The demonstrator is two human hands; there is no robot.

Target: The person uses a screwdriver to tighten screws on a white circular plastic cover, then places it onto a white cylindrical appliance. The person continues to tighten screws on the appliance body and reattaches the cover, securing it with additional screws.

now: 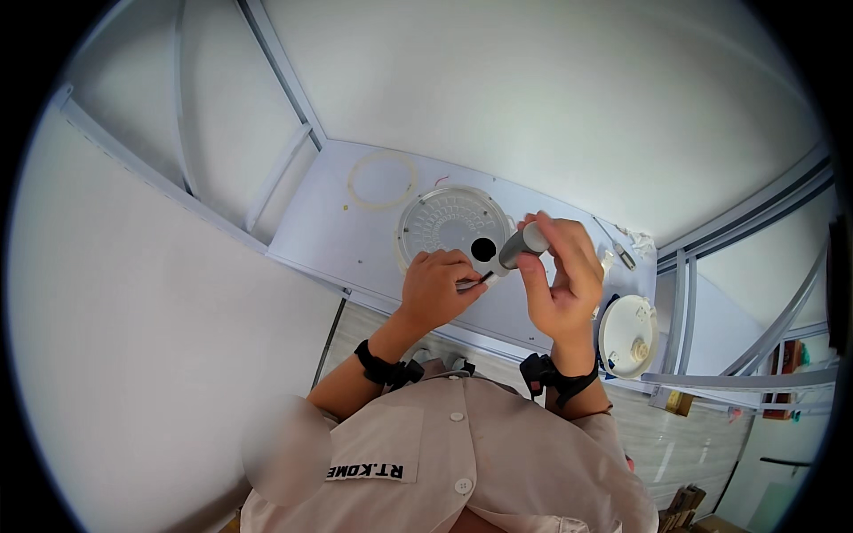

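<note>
On the white table lies a round, pale grey slotted disc [444,218] with small screws around its rim and a black round spot [482,250] near its right side. At the disc's near edge my left hand [435,289] is closed, pinching a small thin dark-and-light piece [474,282]. My right hand [566,275] wraps its thumb and fingers around a grey cylinder [520,247], tilted with its lighter round end up. The cylinder's lower end comes close to the piece in my left fingers; I cannot tell whether they touch.
A cream ring [354,185] lies at the back left, near a short red wire [442,179]. To the right are a screwdriver [625,258], crumpled white material [641,241] and a white round housing [624,333]. Metal frame posts [682,311] border the table [311,233].
</note>
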